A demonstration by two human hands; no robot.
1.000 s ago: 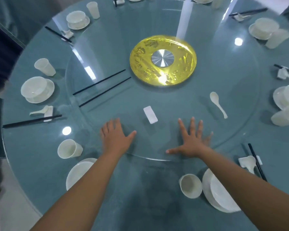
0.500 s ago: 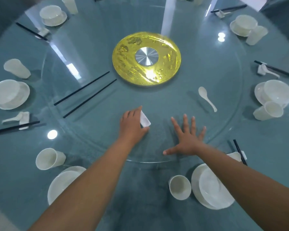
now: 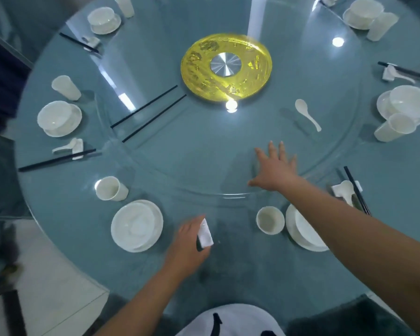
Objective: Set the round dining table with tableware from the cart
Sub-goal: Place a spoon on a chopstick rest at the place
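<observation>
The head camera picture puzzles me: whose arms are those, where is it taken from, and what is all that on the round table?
There is no machine here. A person wears a wide-angle camera on the head, so you look down along their own two bare arms. The left hand pinches a small white rectangular rest just above the near part of the table. The right hand lies open with fingers spread on the glass turntable, the clear disc in the middle of the blue round table. At the centre is a gold disc. On the turntable lie loose black chopsticks and a white spoon. Around the edge are place settings: white bowls on plates, cups, and, at several places, spoons and chopsticks.
</observation>
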